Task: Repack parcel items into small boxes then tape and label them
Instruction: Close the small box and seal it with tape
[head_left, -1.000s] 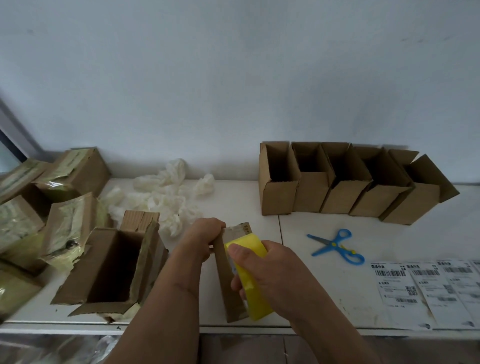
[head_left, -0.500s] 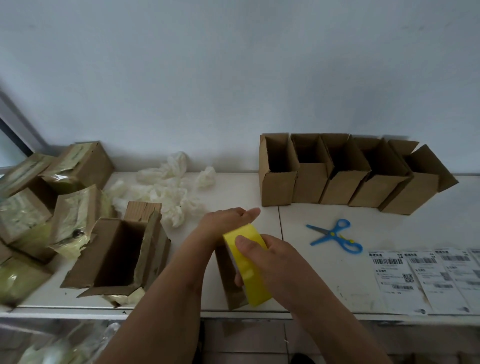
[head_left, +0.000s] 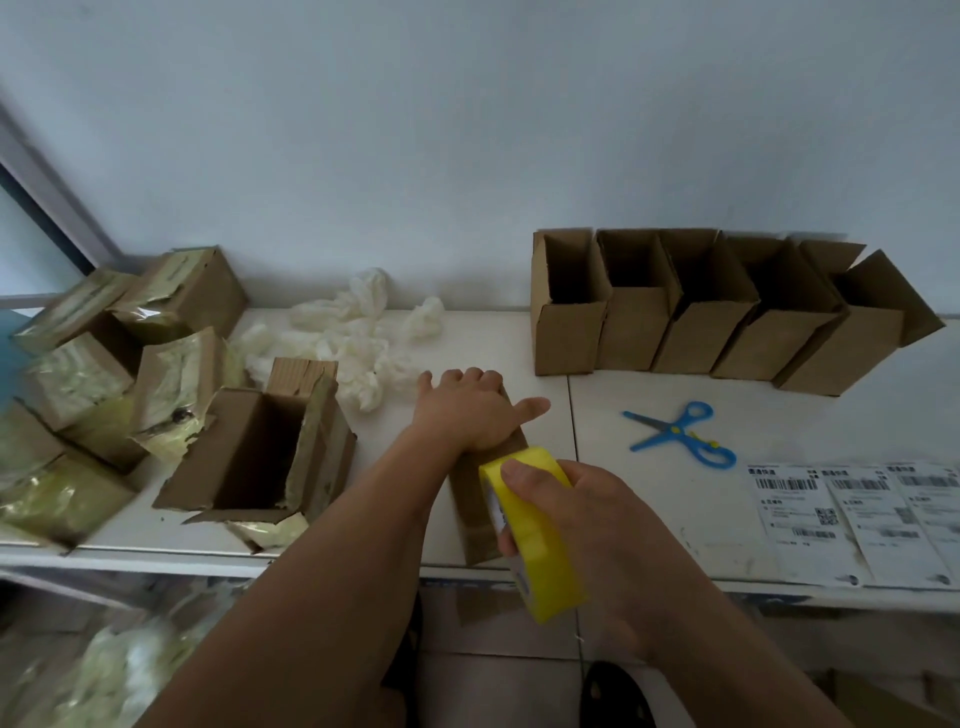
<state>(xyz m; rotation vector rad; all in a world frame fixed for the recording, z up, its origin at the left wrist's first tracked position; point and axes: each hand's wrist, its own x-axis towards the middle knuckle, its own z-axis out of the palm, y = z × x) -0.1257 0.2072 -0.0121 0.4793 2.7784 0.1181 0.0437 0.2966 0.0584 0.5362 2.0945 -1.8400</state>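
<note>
The left hand (head_left: 475, 410) presses flat, fingers spread, on the small box (head_left: 475, 512), while the right hand (head_left: 587, 525) grips the yellow tape roll (head_left: 540, 551), now drawn nearer.

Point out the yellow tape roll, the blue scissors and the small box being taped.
yellow tape roll (head_left: 540, 545), head view, outer yellow band.
blue scissors (head_left: 675, 430), head view, pivot.
small box (head_left: 472, 512), head view, near side wall.
</note>
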